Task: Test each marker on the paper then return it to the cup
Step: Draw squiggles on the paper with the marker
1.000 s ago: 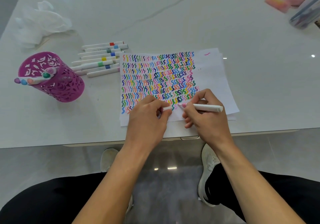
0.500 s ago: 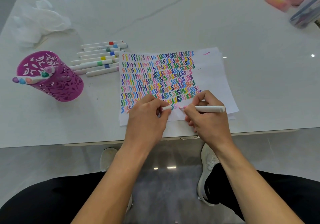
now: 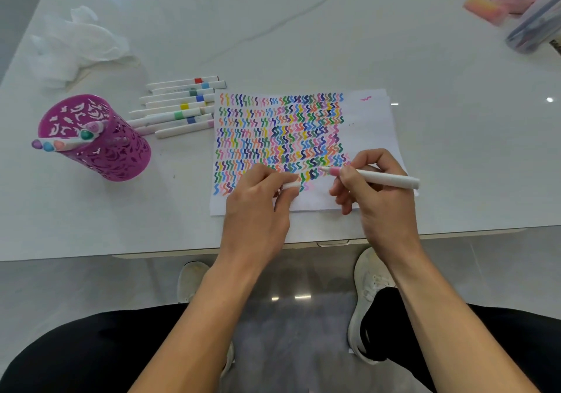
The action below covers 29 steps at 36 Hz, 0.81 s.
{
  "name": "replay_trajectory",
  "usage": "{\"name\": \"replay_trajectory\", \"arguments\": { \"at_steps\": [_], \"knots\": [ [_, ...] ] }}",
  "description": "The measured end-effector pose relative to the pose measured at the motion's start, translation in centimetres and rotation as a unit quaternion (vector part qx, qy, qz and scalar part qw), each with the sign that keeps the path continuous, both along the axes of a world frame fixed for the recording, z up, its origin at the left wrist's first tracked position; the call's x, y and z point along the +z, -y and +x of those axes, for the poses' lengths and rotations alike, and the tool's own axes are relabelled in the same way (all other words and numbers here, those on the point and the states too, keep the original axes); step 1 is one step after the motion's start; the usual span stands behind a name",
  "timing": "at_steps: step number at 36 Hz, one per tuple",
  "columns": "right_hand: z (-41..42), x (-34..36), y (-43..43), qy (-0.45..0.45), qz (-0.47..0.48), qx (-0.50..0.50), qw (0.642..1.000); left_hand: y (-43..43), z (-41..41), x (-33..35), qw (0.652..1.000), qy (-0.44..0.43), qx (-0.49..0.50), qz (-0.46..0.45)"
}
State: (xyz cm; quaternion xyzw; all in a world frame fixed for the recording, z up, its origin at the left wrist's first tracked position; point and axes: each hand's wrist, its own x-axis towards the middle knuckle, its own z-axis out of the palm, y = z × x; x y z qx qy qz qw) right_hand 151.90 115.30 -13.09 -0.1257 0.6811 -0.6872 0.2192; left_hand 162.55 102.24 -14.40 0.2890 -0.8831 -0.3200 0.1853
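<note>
A white sheet of paper (image 3: 373, 125) lies on the table, most of it filled with rows of coloured squiggles. My right hand (image 3: 376, 192) grips a white marker with a pink tip (image 3: 385, 178), its tip touching the paper at the end of a low row. My left hand (image 3: 258, 207) rests on the paper's lower part and pinches the marker's white cap (image 3: 290, 185). A purple cut-out cup (image 3: 100, 140) stands at the left with several markers leaning out of it. Several more capped markers (image 3: 179, 107) lie between cup and paper.
The white marble table (image 3: 303, 28) has crumpled white tissue (image 3: 76, 46) at the back left. A pink object (image 3: 482, 8) and a clear case (image 3: 534, 25) sit at the back right. The table's front edge runs just below my hands.
My right hand has moved the marker tip slightly up and right along the paper. My left hand has stayed in place with the cap.
</note>
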Motion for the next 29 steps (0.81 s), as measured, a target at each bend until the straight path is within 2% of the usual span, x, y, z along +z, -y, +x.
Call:
{"name": "replay_trajectory", "arguments": {
  "at_steps": [4,7,9,14,29],
  "knots": [
    [-0.1,0.4,0.0,-0.009,-0.015,0.006,1.000,0.0,-0.1,0.4,0.993,-0.065,0.030,0.092],
    [0.0,0.9,0.1,-0.009,-0.029,0.014,0.999,0.1,-0.1,0.5,0.970,-0.102,0.066,0.212],
    [0.0,1.1,0.2,-0.003,-0.038,0.020,0.999,0.2,-0.1,0.5,0.958,-0.114,0.077,0.253],
    [0.2,1.2,0.5,0.024,-0.068,0.038,0.997,0.0,-0.2,0.7,0.953,-0.132,0.068,0.263],
    [0.5,0.2,0.7,0.011,-0.014,0.070,0.997,0.0,-0.1,0.7,0.962,-0.101,0.002,0.252]
  ]
}}
